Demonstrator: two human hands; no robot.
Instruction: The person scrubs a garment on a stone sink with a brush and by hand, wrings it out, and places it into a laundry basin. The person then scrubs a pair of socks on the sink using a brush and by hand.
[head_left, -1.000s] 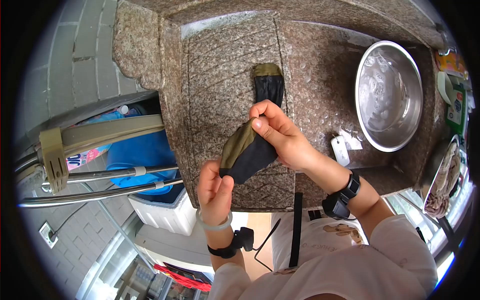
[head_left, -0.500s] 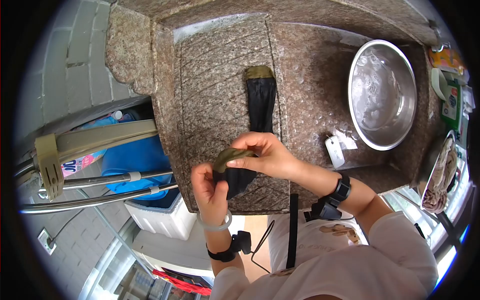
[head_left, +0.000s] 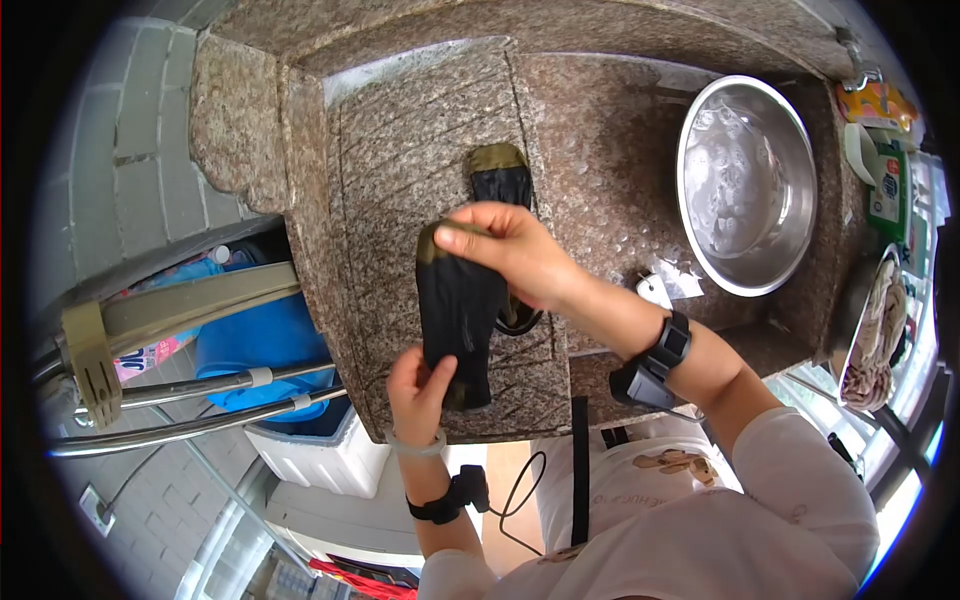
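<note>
A black sock (head_left: 455,310) with an olive patch at its upper end is stretched lengthwise between my two hands, over the grooved stone slab (head_left: 385,150). My left hand (head_left: 418,390) pinches its lower edge between thumb and fingers. At the upper end, my right hand (head_left: 505,250) grips the olive part, thumb on top. Behind my right hand, a second black sock (head_left: 500,185) with an olive end lies on the slab, its middle hidden by that hand.
A steel basin (head_left: 745,185) with sudsy water stands at the right. Near my right forearm lies a white tag (head_left: 654,291). Metal rails (head_left: 200,422) and a blue bucket (head_left: 260,350) are at the left. Another basin holding cloth (head_left: 875,340) is at the far right.
My right hand has moved up and left with the olive end, and the folded sock is now drawn out long and flat. My left hand holds lower on it.
</note>
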